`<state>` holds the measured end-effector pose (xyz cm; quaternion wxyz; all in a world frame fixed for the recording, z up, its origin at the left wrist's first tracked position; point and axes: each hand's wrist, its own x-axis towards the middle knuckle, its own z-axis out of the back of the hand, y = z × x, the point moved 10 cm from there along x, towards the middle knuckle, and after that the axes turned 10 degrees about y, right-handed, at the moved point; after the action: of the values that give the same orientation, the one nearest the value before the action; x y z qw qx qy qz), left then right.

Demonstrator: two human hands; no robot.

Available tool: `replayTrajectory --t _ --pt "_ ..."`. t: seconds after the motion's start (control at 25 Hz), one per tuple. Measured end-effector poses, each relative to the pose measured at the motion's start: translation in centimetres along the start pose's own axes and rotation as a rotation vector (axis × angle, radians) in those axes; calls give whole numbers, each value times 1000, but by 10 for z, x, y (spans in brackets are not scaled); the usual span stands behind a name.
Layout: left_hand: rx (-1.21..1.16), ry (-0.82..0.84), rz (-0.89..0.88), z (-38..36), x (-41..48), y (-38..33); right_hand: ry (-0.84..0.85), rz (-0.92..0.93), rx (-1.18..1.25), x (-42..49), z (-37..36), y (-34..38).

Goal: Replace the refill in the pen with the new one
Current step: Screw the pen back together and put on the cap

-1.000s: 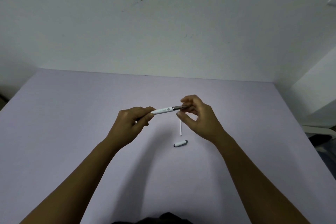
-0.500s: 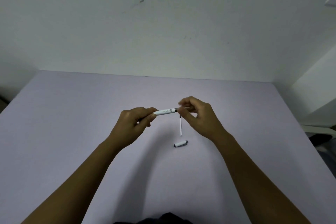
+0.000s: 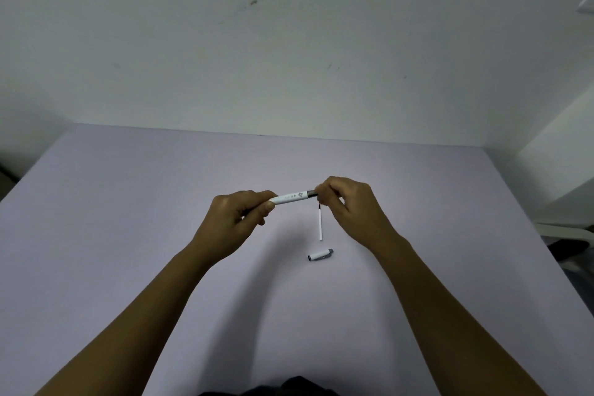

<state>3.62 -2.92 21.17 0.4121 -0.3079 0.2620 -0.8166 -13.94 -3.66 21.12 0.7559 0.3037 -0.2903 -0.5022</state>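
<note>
A white pen barrel [image 3: 291, 198] with a small printed mark lies level above the table, held between both hands. My left hand [image 3: 236, 222] grips its left end. My right hand [image 3: 350, 207] pinches the dark grey tip section [image 3: 311, 193] at the barrel's right end. A thin white refill [image 3: 320, 224] lies on the table below the tip, pointing toward me; its far end is partly hidden by my right fingers. The white pen cap [image 3: 320, 255] with a grey end rests on the table just nearer to me.
The lilac table [image 3: 128, 235] runs back to a pale wall [image 3: 289, 58]. Its right edge borders a white ledge and a white chair part [image 3: 565, 230]. A dark bit of clothing [image 3: 270, 391] shows at the bottom edge.
My right fingers have curled more tightly over the grey tip section, covering more of it. The pen and both hands have stayed nearly in place; refill and cap have not moved.
</note>
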Motion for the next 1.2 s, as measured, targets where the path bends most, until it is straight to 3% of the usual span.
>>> replayTrajectory --t 0.64,1.04,1.2 --pt "43 -1 -21 -2 0 -9 -9 4 81 -4 0 -5" --pt "81 -20 -21 -4 1 -8 13 58 -6 2 -1 1" --pt "81 -24 -12 -7 4 -3 -31 -39 103 7 -2 -17"
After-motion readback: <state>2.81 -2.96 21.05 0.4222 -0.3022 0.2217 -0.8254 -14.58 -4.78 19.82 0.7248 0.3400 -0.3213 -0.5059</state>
